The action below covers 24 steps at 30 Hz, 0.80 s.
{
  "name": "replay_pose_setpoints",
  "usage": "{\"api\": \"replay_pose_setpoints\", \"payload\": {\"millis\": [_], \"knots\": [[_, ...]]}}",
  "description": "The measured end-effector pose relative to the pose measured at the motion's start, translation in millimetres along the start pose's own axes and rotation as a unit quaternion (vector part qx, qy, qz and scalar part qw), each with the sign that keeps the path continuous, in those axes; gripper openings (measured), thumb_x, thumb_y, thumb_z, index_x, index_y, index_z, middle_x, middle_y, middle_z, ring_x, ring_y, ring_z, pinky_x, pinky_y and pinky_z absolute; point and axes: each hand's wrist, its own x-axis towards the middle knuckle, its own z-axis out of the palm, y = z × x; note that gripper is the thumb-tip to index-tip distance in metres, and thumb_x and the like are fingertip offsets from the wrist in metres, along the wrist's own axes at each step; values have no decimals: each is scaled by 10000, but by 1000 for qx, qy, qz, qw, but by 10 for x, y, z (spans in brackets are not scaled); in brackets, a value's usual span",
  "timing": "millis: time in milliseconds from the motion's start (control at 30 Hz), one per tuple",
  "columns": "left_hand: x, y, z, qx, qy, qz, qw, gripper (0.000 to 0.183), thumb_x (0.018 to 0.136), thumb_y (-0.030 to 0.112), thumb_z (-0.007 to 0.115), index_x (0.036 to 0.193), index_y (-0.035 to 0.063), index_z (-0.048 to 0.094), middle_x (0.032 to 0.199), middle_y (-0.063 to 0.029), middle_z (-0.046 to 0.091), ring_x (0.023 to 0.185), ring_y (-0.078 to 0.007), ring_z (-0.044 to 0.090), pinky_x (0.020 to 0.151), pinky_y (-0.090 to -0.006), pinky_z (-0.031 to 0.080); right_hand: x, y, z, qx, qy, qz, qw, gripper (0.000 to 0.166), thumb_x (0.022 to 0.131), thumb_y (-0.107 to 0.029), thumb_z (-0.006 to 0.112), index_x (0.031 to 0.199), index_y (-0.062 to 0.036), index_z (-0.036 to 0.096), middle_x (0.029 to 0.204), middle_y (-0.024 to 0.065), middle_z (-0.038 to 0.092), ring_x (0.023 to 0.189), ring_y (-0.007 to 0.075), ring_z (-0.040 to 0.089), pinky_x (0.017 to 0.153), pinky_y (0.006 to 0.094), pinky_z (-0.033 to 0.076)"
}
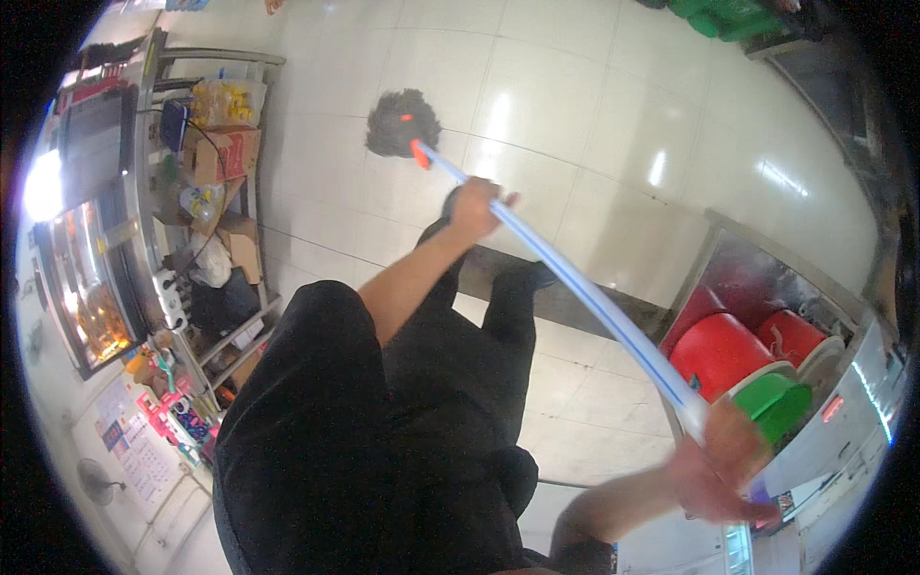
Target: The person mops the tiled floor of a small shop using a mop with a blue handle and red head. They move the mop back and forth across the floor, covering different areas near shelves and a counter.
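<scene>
A floor mop with a white and blue handle (575,277) slants across the view. Its dark, shaggy head (402,123) rests on pale floor tiles beyond my feet, below an orange joint (420,154). Low on the handle, my left hand (477,208) is wrapped around the shaft. Near the upper end, my right hand (719,460) grips it, blurred by motion; the handle's tip is hidden by this hand. My dark shoe (537,274) stands by a dark floor strip (483,269).
Left is a metal rack (215,54) with cardboard boxes (224,154), a tub of yellow items (228,102) and plastic bags (210,259). At right, red tubs (719,352) and a green basin (775,402) sit beside a metal frame (693,287). Light glares off the tiles (546,72).
</scene>
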Motion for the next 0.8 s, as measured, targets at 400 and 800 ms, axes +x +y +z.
{"api": "replay_pose_setpoints", "payload": {"millis": [400,800], "knots": [[378,2557,1199,-394,-123,69,908,346,747,300,643,523,65,523,595,-134,539,638,-347,550,623,-454,427,-25,-1228,466,-162,-425,-180,872,253,862,-235,550,643,-142,465,510,-24,514,454,73,501,454,259,440],[127,1427,-115,-262,-309,102,909,417,774,412,622,536,73,568,580,-160,549,613,-381,560,593,-472,436,-382,-1166,361,-27,-78,-265,961,325,976,-385,335,747,-159,384,497,-57,359,441,82,399,468,245,350]]}}
